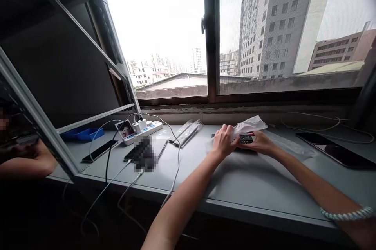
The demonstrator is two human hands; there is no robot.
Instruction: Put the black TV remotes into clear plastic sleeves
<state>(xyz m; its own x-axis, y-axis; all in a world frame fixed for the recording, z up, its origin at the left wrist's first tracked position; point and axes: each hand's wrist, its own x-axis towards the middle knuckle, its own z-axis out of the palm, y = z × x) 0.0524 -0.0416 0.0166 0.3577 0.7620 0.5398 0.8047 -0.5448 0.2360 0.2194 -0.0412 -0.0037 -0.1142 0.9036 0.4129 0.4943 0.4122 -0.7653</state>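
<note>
A black remote control (246, 139) with rows of small buttons lies crosswise between my two hands, just above the desk. My left hand (225, 140) is closed over its left part, with crumpled clear plastic bag (252, 123) rising beside the fingers. My right hand (262, 142) pinches the right end between thumb and fingers. Part of the remote is hidden by the hands and the plastic. Several flat, dark items in clear sleeves (188, 133) lie to the left of my left hand.
More clear plastic (290, 146) lies beyond my right forearm. A large dark tablet or phone (337, 150) is at the right. Leftward stand a white power strip (147, 128) with chargers, cables, a phone (100, 151) and a blue tray (85, 134). Another person's arm (32, 162) shows behind the metal shelf post (38, 113).
</note>
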